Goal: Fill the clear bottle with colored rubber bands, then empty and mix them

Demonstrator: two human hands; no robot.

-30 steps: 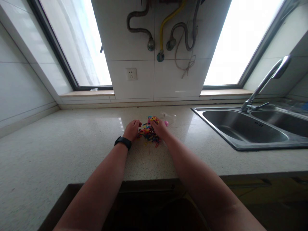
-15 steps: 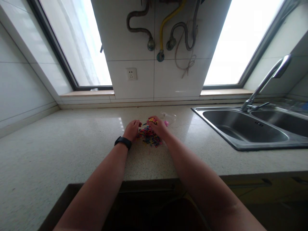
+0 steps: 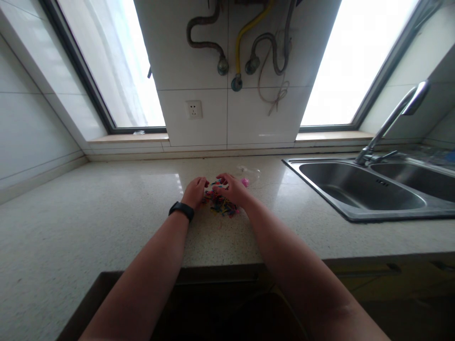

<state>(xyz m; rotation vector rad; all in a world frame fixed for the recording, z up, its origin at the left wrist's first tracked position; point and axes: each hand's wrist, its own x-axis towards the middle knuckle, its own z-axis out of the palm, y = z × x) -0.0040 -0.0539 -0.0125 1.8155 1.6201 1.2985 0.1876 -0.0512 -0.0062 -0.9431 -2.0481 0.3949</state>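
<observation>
A heap of small, colourful, band-like pieces point(image 3: 223, 206), red, blue, yellow and pink, lies on the speckled countertop; they are too small to name. My left hand point(image 3: 195, 189), a black band on its wrist, rests at the heap's left edge. Its fingers are curled together, and whatever they pinch is hidden. Above the right part of the heap is my right hand point(image 3: 234, 188), thumb and fingers apart, with nothing seen held in it. A bright pink item point(image 3: 245, 182) sits just beyond its knuckles.
Clear plastic film point(image 3: 253, 173) lies behind my right hand. A steel double sink point(image 3: 341, 208) with a faucet point(image 3: 394, 121) is set into the counter point(image 3: 117, 208) on the right. Pipes and a wall socket point(image 3: 194, 109) are on the tiled wall ahead.
The clump of yellow and pink pieces in my right hand has been let go, and its fingers have spread. My left hand has stayed in place.
</observation>
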